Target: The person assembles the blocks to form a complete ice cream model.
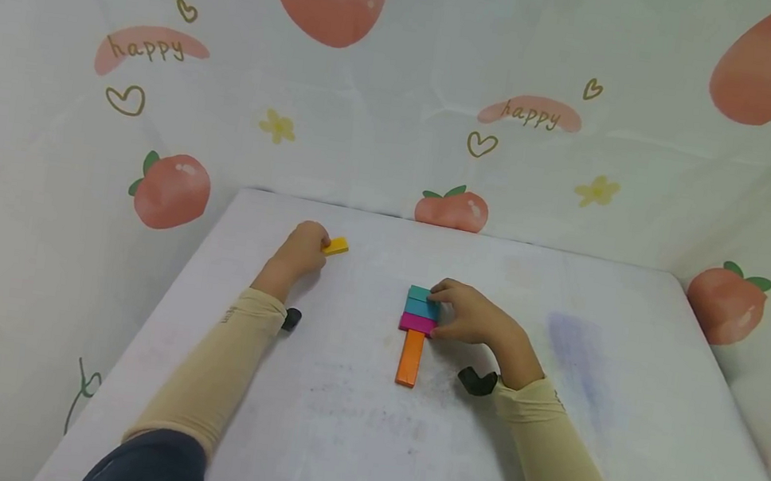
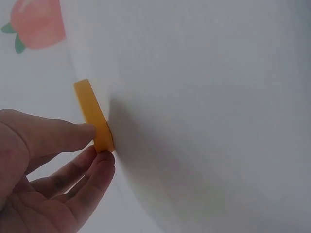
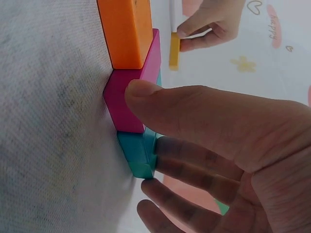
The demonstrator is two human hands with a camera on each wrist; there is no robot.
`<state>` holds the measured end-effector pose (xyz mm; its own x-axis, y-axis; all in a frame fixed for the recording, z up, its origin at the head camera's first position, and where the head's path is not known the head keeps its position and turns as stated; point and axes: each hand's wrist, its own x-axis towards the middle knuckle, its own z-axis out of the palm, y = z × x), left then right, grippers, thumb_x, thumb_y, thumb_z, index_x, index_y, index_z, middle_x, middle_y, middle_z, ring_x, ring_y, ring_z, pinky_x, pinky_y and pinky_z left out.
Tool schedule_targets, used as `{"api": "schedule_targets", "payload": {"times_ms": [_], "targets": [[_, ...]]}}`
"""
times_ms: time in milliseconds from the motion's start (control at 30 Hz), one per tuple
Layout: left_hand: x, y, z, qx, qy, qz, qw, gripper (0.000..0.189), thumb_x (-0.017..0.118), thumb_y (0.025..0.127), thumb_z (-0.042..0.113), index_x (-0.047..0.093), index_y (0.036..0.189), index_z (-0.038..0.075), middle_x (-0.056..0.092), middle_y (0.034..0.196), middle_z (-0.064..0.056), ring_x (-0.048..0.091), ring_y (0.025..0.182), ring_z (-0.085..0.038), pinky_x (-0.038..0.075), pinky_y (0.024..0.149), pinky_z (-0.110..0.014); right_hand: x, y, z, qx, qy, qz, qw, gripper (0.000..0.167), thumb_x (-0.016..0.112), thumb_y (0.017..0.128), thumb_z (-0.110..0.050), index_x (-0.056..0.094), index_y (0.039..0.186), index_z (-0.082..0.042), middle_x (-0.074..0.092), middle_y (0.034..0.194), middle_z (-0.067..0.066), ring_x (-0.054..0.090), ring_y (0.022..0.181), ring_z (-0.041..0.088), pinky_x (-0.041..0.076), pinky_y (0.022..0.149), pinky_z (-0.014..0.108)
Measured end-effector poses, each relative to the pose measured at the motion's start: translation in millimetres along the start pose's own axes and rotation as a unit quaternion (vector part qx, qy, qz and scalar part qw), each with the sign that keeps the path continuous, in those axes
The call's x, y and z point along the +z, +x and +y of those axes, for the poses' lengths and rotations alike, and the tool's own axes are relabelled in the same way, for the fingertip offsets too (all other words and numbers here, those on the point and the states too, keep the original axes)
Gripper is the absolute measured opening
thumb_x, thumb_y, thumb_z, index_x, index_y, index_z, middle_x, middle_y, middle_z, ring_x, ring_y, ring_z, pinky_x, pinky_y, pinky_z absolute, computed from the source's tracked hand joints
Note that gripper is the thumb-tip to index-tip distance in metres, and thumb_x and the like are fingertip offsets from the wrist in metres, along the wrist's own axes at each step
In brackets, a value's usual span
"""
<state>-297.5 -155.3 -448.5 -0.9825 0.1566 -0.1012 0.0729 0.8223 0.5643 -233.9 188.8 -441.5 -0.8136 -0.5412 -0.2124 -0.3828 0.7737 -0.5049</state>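
Observation:
Near the far left of the white table, my left hand (image 1: 305, 251) pinches a yellow block (image 2: 87, 99) between thumb and fingertips. Around the table's middle lie several flat blocks in a row: an orange block (image 1: 410, 360) set lengthwise, a magenta block (image 1: 415, 323) across its far end, then a blue block (image 1: 419, 307) and a teal block (image 1: 418, 293). My right hand (image 1: 477, 316) is at the right side of this row with loosely bent fingers. In the right wrist view its thumb touches the magenta block, while other fingertips rest by the blue and teal blocks.
The white table (image 1: 332, 442) meets a cloth backdrop (image 1: 384, 136) printed with peaches, hearts and flowers along its far edge. A purplish stain (image 1: 577, 356) marks the tabletop right of the blocks. Dark camera mounts (image 1: 477, 381) stick out at both wrists.

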Motion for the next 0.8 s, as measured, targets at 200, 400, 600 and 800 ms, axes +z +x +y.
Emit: {"api": "schedule_targets", "payload": {"times_ms": [200,400,600,800], "targets": [[11.8,6.2,17.4,0.014,0.002,-0.008,0.9999,0.036,0.064,0.094,-0.009,0.067,0.129,-0.011,0.062,0.133,-0.024,0.057,0.128,-0.039,0.047,0.118,-0.05,-1.1,-0.3,-2.3,0.004,0.005,-0.002,1.0,0.06,0.086,0.088,-0.022,0.068,0.141,-0.003,0.057,0.15,0.016,0.051,0.143,0.037,0.048,0.117,0.055],[23.9,12.1,35.0,0.028,0.001,-0.02,0.9994,0.035,0.065,0.093,-0.009,0.069,0.127,-0.01,0.064,0.132,-0.023,0.059,0.127,-0.037,0.047,0.118,-0.048,-1.2,0.2,-3.4,0.006,0.002,-0.005,1.0,0.06,0.086,0.088,-0.022,0.067,0.142,-0.003,0.057,0.151,0.016,0.05,0.144,0.037,0.047,0.117,0.055],[35.2,15.0,52.5,0.041,-0.001,-0.03,0.9987,0.034,0.064,0.093,-0.009,0.07,0.127,-0.009,0.064,0.132,-0.022,0.059,0.127,-0.035,0.047,0.119,-0.046,-1.1,1.3,-3.9,0.01,0.001,-0.005,0.9999,0.06,0.086,0.088,-0.022,0.067,0.141,-0.003,0.056,0.151,0.015,0.05,0.144,0.036,0.047,0.118,0.055],[47.8,14.3,67.5,0.065,-0.006,-0.042,0.997,0.031,0.065,0.094,-0.008,0.07,0.125,-0.008,0.064,0.13,-0.021,0.059,0.123,-0.034,0.048,0.118,-0.044,-0.8,2.5,-4.7,0.02,0.003,-0.009,0.9997,0.059,0.085,0.089,-0.022,0.067,0.142,-0.004,0.056,0.152,0.015,0.05,0.144,0.036,0.046,0.119,0.054]]}}
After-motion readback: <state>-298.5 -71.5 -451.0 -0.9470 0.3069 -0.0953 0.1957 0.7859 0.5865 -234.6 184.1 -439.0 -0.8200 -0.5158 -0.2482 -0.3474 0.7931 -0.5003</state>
